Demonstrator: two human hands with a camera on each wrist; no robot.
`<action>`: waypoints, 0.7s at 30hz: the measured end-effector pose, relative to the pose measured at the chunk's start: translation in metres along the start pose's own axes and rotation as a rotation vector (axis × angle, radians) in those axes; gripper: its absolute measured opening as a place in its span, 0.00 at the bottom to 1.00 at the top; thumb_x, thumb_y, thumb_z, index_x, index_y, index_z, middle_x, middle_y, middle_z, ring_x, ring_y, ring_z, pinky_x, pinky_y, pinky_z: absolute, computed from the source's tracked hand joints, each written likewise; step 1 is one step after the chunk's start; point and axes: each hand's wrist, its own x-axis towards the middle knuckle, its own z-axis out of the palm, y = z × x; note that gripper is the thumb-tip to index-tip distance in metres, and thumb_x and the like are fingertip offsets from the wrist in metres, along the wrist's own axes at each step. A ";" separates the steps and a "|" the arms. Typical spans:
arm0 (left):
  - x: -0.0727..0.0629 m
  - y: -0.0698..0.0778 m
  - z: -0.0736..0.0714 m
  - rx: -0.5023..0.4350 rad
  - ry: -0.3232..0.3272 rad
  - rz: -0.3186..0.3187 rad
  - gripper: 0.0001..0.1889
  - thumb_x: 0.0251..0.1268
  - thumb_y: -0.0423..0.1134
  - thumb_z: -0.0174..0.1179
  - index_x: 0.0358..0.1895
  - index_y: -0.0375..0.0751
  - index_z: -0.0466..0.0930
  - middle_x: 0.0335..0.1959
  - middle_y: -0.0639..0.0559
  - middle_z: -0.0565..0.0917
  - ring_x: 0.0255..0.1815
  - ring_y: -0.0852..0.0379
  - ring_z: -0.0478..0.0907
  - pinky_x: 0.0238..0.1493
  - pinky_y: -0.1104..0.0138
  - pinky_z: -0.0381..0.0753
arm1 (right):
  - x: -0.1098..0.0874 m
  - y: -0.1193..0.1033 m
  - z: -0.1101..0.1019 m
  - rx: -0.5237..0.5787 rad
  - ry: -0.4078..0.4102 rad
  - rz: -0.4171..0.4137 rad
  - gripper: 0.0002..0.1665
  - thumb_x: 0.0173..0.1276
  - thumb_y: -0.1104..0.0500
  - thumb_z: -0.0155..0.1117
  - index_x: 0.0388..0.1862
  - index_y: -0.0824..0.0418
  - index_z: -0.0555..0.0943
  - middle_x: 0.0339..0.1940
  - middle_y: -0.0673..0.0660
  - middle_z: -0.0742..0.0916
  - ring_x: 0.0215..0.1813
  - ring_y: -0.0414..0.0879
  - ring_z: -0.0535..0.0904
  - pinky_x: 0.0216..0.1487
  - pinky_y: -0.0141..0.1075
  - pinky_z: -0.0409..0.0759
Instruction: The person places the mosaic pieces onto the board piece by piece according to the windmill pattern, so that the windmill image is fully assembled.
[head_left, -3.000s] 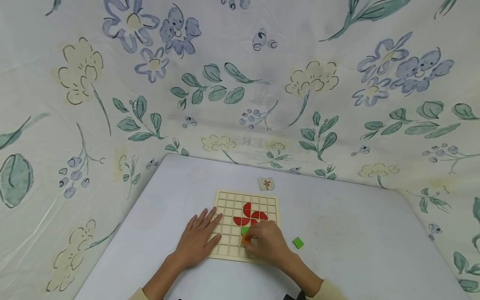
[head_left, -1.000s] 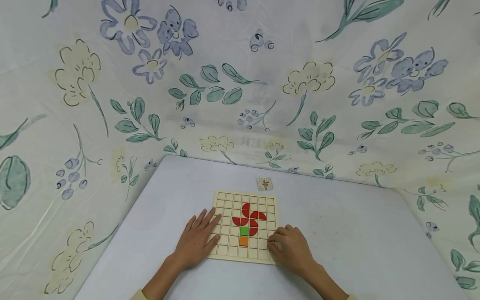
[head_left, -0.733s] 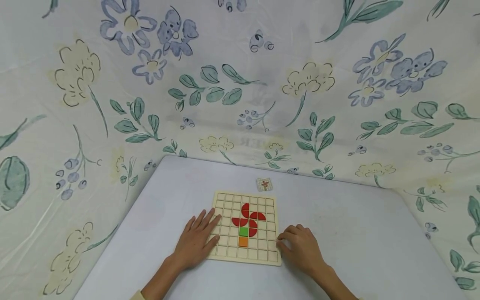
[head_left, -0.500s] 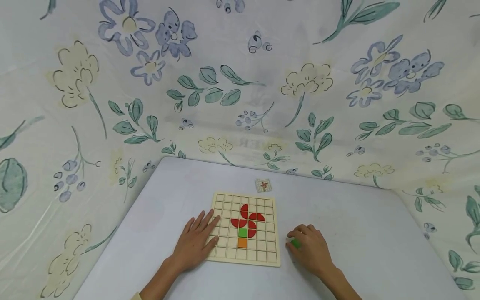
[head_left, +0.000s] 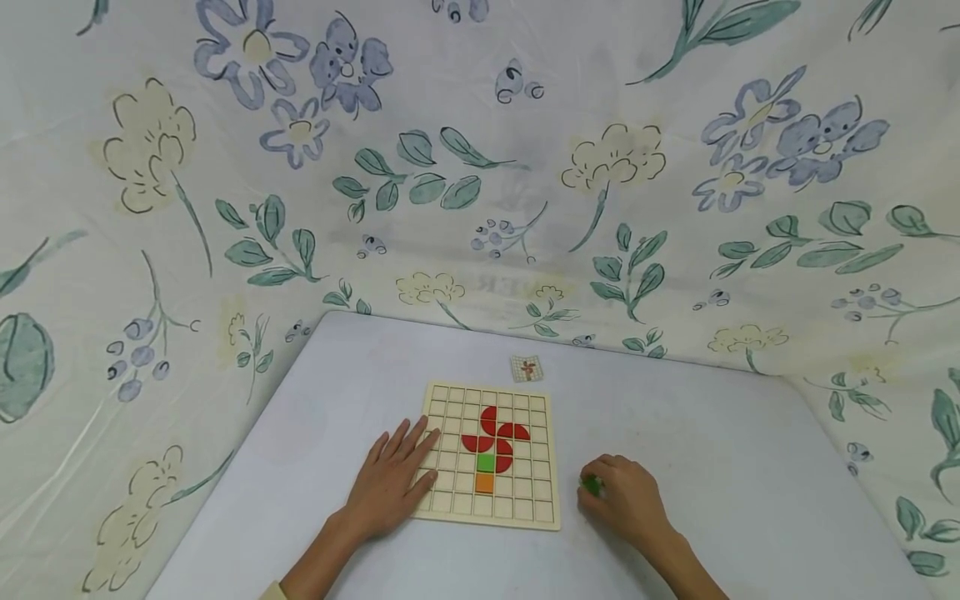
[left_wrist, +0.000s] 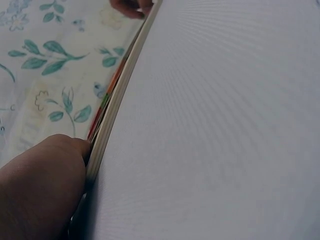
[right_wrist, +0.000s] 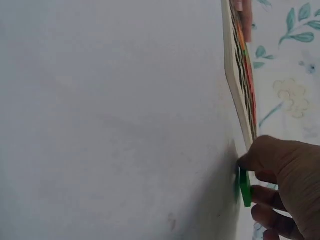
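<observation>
A wooden grid board (head_left: pixel 450 500) lies on the table, with red rounded pieces (head_left: pixel 488 421) set in a pinwheel on it. Below them sit a green square tile (head_left: pixel 486 463) and an orange square tile (head_left: pixel 484 483). My left hand (head_left: pixel 390 483) rests flat with spread fingers over the board's left edge. To the right of the board, my right hand (head_left: pixel 622 496) pinches a second green square tile (right_wrist: pixel 245 187) between thumb and fingers, close over the tabletop. In the head view the fingers partly hide this tile.
A small patterned card (head_left: pixel 527 368) showing a red pinwheel on a grid lies just beyond the board. The white table (head_left: pixel 712 467) backs onto a floral cloth (head_left: pixel 480 167) that hangs behind and at the sides.
My right hand set the orange tile below the green one, moved right off the board and took up the loose green tile. The left hand stays on the board's edge.
</observation>
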 end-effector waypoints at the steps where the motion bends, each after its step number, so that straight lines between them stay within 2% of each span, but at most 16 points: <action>1: 0.000 0.000 0.000 -0.003 0.001 0.000 0.31 0.75 0.52 0.50 0.76 0.45 0.61 0.78 0.46 0.55 0.77 0.42 0.48 0.72 0.45 0.47 | 0.002 -0.001 0.000 0.005 0.013 -0.011 0.10 0.44 0.59 0.80 0.24 0.51 0.84 0.27 0.44 0.85 0.28 0.36 0.76 0.29 0.33 0.77; 4: 0.000 0.000 0.001 -0.001 0.004 0.000 0.31 0.74 0.52 0.50 0.76 0.45 0.61 0.78 0.46 0.56 0.77 0.42 0.49 0.72 0.45 0.48 | 0.006 -0.005 0.000 0.031 0.048 -0.049 0.11 0.43 0.60 0.79 0.23 0.50 0.83 0.25 0.42 0.84 0.27 0.35 0.73 0.27 0.30 0.74; 9: 0.000 0.000 0.001 0.006 0.009 0.003 0.31 0.74 0.52 0.50 0.76 0.45 0.62 0.78 0.46 0.56 0.77 0.42 0.49 0.72 0.45 0.48 | 0.015 -0.020 -0.002 0.112 0.083 -0.137 0.11 0.42 0.60 0.79 0.23 0.49 0.83 0.26 0.42 0.85 0.27 0.36 0.75 0.27 0.29 0.74; 16: 0.001 0.003 -0.003 0.010 -0.029 -0.010 0.31 0.75 0.53 0.49 0.76 0.46 0.61 0.78 0.46 0.55 0.78 0.42 0.48 0.72 0.45 0.48 | 0.026 -0.049 0.002 0.167 0.081 -0.261 0.11 0.44 0.56 0.80 0.22 0.47 0.83 0.27 0.40 0.85 0.28 0.35 0.74 0.29 0.30 0.74; 21: 0.001 0.003 -0.004 0.009 -0.026 -0.013 0.31 0.75 0.53 0.50 0.76 0.45 0.61 0.78 0.46 0.55 0.78 0.42 0.48 0.72 0.45 0.48 | 0.034 -0.067 0.010 0.191 0.076 -0.352 0.10 0.44 0.57 0.80 0.20 0.48 0.84 0.26 0.40 0.85 0.31 0.35 0.74 0.31 0.30 0.74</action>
